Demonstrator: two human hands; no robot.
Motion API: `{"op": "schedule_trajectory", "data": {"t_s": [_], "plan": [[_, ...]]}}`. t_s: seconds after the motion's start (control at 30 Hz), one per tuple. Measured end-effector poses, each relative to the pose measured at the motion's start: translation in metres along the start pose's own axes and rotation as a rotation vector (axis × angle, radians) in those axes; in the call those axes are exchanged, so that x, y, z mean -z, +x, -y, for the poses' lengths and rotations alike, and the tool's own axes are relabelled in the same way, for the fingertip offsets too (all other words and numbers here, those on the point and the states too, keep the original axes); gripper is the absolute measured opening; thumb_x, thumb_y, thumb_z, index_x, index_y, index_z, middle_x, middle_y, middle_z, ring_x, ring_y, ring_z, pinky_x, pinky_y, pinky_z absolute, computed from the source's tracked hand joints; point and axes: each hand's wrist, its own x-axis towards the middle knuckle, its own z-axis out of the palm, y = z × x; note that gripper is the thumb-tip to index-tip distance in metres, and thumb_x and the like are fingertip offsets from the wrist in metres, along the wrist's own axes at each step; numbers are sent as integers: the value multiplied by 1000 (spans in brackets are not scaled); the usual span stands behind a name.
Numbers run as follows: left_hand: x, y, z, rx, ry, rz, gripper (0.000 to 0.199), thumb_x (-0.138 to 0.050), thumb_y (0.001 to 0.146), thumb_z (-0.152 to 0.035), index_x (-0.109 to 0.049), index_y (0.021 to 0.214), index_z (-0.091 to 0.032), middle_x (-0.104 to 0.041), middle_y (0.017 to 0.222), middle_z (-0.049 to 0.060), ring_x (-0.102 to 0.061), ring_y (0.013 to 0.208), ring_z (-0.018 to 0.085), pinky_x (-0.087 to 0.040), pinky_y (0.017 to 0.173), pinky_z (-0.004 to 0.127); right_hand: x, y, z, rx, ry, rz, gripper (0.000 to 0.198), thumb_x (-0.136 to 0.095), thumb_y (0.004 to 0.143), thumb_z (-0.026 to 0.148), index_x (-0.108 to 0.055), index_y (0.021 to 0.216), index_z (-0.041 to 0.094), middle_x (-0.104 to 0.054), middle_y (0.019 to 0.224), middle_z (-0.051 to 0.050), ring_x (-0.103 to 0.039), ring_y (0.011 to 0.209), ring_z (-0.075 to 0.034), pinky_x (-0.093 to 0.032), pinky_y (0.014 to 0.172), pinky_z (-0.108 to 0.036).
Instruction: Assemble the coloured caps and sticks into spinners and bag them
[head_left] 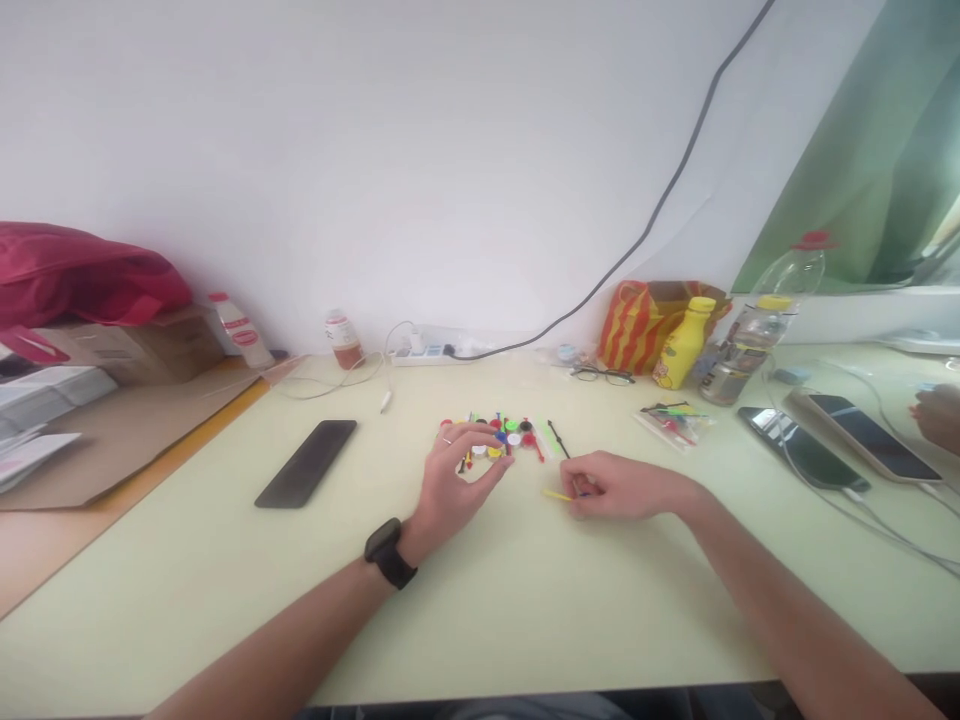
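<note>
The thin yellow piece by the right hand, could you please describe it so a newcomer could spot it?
On the pale table, find the right hand, the bare-wristed one. The thin yellow piece juts leftward from that hand. Its yellow colour sets it apart from the black piece just beyond.

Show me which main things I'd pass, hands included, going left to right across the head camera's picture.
Crimson fabric bag → red-and-white bottle → bottle of reddish drink → left hand → yellow stick → right hand → tall clear bottle → another person's hand.
</note>
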Motion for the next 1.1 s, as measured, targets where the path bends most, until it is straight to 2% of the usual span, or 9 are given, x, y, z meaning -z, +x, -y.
{"op": "schedule_trajectory", "data": {"t_s": [0.17,0.3,0.37,0.47,0.6,0.73,0.8,0.97,1.1], "plan": [[1,-3,1,129,-105,19,7,-74,93,-23,-68,98,-22,-75,105,6,-69,108,24,-51,92,38,23,-19,-21,-225,-63,-14,8,-65,75,22,-57,78,21,-59,82,0,-54,71,-17,-35,59,-27],[-1,-6,-3,284,-347,100,8,-70,96,-26,-66,99,-20,-72,105,7,-69,100,21,-54,88,35,32,-29,-32,-413,-116,-66,10,-64,71,20,-55,76,22,-60,81,0,-54,68,-17,-33,54,-28],[-2,-7,-6,360,-501,161,12,-70,97,-28,-66,103,-20,-70,105,7,-69,97,20,-55,90,36,36,-31,-36,-373,-175,-158,11,-66,74,26,-56,77,22,-59,80,-1,-55,70,-18,-34,56,-29],[-2,-6,-10,493,-696,264,20,-72,96,-33,-66,110,-19,-72,106,9,-72,97,22,-57,90,37,42,-30,-37,-231,-189,-395,8,-62,82,31,-60,84,23,-56,77,0,-54,72,-19,-38,61,-29],[-2,-3,-8,629,-809,362,28,-76,93,-38,-71,111,-17,-75,112,13,-75,99,25,-59,92,40,35,-19,-22,-108,36,-596,11,-55,90,30,-62,98,25,-57,83,1,-52,65,-15,-40,59,-28],[-3,-3,-1,692,-844,400,30,-76,93,-39,-75,112,-16,-75,115,13,-75,104,27,-60,97,42,13,-5,3,35,302,-577,16,-55,95,35,-62,103,24,-52,82,2,-51,59,-12,-38,53,-26],[-4,-5,3,701,-849,409,31,-76,93,-40,-76,113,-16,-75,115,13,-75,105,27,-60,99,43,0,2,14,98,427,-547,16,-54,97,36,-61,104,23,-52,78,3,-56,61,-13,-40,54,-26],[-7,-8,8,713,-828,424,35,-77,92,-42,-77,116,-17,-76,118,13,-77,103,28,-61,99,45,-18,12,26,208,625,-491,18,-57,100,39,-61,106,22,-63,74,1,-66,68,-17,-52,69,-33],[-8,-8,8,764,-844,417,35,-79,90,-41,-79,113,-15,-78,114,14,-77,103,29,-60,100,46,-23,18,26,241,740,-562,24,-74,91,43,-69,98,21,-71,90,-4,-66,84,-18,-53,81,-34]]}}
